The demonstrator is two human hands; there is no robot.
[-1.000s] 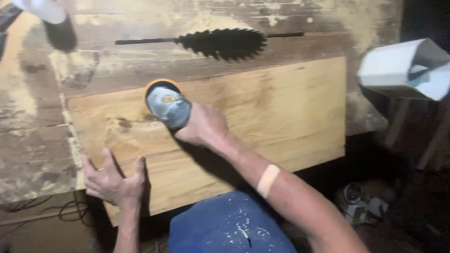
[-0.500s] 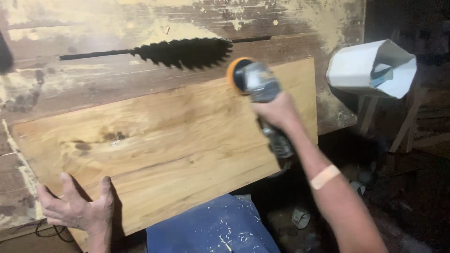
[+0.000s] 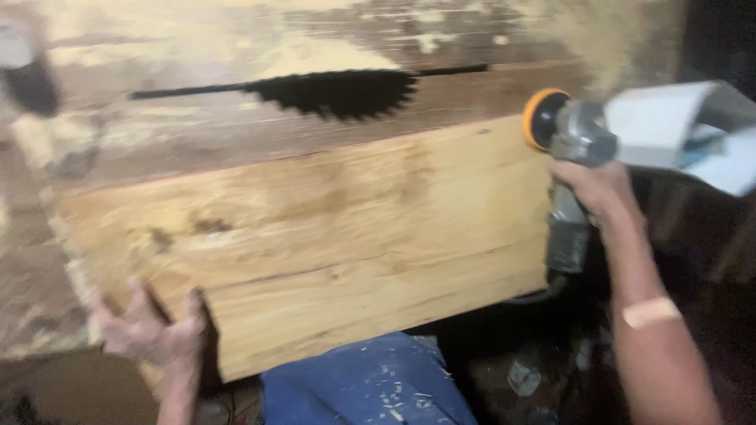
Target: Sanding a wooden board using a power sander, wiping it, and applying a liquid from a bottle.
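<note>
A wide light wooden board [image 3: 315,236] lies across a dusty saw table [image 3: 197,134]. My left hand [image 3: 153,330] grips the board's near left corner, fingers spread over its top. My right hand [image 3: 594,189] is shut on a grey angle grinder [image 3: 571,149] with an orange sanding disc, held just off the board's right end, disc lifted clear of the wood. A pale bandage wraps my right forearm. The circular saw blade [image 3: 339,90] sticks up through the table slot just behind the board.
A white folded hood or chute [image 3: 677,130] stands at the right behind the grinder. My blue, dust-speckled trouser leg [image 3: 362,389] is below the board. Sawdust covers the table; the floor at the right is dark with scattered debris.
My right hand has carried the grinder from the board's left part across to beyond its right end. My left hand stays on the near left corner.
</note>
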